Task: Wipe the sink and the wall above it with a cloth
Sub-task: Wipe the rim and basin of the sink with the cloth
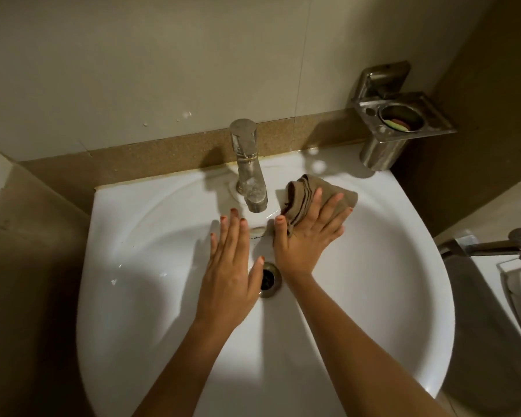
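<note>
1. We see the cloth (310, 197) lying on the back slope of the white sink (388, 296), just right of the tap (247, 167) and close to its spout.
2. Our right hand (306, 236) lies flat on top of the cloth with fingers spread wide, pressing it against the basin; the palm covers the near part and the cloth shows beyond the fingertips.
3. The cloth is folded and bunched, beige with dark brown stripes. Its long axis runs from beside the tap's spout up and away to the right, and its far corner points away from the tap, toward the steel holder (400, 127) on the wall.
4. Our left hand (232, 266) holds nothing; it is open and flat, fingers together, on the basin in front of the tap, fingertips pointing at the spout.
5. The drain (269, 279) sits in front of the tap, between our two wrists, partly hidden by the left thumb.
6. The wall (133, 70) behind the tap carries a few water drops just left of it.
</note>
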`<control>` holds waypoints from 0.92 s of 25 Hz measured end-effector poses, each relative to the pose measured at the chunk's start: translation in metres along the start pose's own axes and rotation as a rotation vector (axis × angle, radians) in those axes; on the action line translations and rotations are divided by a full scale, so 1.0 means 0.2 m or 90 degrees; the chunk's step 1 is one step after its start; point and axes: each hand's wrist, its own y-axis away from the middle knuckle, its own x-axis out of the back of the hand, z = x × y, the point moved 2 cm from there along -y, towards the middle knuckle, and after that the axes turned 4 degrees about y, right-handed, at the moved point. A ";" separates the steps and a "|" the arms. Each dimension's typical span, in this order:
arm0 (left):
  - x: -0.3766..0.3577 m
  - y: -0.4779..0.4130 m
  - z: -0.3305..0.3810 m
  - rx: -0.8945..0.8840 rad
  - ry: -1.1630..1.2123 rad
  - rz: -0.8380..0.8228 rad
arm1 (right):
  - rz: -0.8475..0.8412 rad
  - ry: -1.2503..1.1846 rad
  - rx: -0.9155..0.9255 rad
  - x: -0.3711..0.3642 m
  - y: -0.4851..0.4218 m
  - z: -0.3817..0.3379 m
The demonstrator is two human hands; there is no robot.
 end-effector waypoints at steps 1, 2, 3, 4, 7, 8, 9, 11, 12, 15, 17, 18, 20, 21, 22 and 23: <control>0.00 -0.01 0.00 0.011 0.001 -0.006 | 0.013 0.029 0.009 0.04 -0.03 -0.01; 0.01 -0.02 0.01 -0.006 0.000 -0.022 | 0.023 0.055 0.026 0.08 -0.07 -0.03; 0.01 -0.03 0.03 -0.041 -0.004 -0.029 | 0.013 0.078 0.050 0.10 -0.10 -0.06; 0.00 -0.04 0.05 -0.076 -0.012 -0.036 | -0.017 0.097 0.088 0.13 -0.13 -0.10; -0.02 -0.09 0.12 -0.079 0.034 -0.029 | -0.134 0.196 0.326 0.16 -0.23 -0.18; -0.02 -0.11 0.14 -0.064 0.045 -0.029 | -0.169 0.229 0.375 0.19 -0.29 -0.19; -0.03 -0.13 0.16 -0.058 0.045 -0.026 | -0.198 0.258 0.392 0.21 -0.36 -0.19; -0.05 -0.18 0.18 -0.055 0.029 -0.034 | -0.254 0.319 0.370 0.24 -0.45 -0.19; -0.05 -0.20 0.20 -0.048 0.024 -0.041 | -0.272 0.341 0.346 0.24 -0.46 -0.19; -0.04 -0.26 0.24 -0.015 0.026 -0.061 | -0.267 0.353 0.246 0.25 -0.44 -0.16; -0.02 -0.28 0.25 -0.001 0.044 -0.087 | -0.226 0.359 0.204 0.27 -0.42 -0.13; -0.01 -0.29 0.25 0.003 0.058 -0.112 | -0.204 0.368 0.199 0.28 -0.41 -0.10; -0.01 -0.28 0.24 0.003 0.069 -0.163 | -0.172 0.378 0.180 0.35 -0.38 -0.05; 0.00 -0.27 0.23 0.002 0.063 -0.183 | -0.177 0.383 0.174 0.38 -0.36 -0.02; 0.00 -0.27 0.23 0.003 0.056 -0.196 | -0.196 0.398 0.171 0.40 -0.33 0.01; 0.00 -0.27 0.23 0.005 0.051 -0.204 | -0.200 0.416 0.175 0.41 -0.31 0.04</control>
